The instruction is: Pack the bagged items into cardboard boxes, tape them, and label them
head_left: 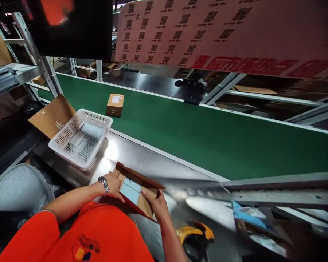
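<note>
An open brown cardboard box (146, 208) lies on the metal bench in front of my body. Inside it, light blue packages (131, 189) fill the left part, with brown cardboard showing beside them on the right. My left hand (114, 185), below a wristwatch, grips the box's left end. At the opposite end my right hand (157, 204) holds on, its thumb over the inside and its fingers round the side wall. A yellow and black tape dispenser (195, 238) rests on the bench near my right forearm.
White plastic baskets (80, 140), stacked, stand left of the box, a flat cardboard piece (53, 116) behind them. A small closed carton (115, 104) sits on the green conveyor belt (180, 127). A sign with printed codes (180, 36) and a dark screen (71, 36) hang overhead.
</note>
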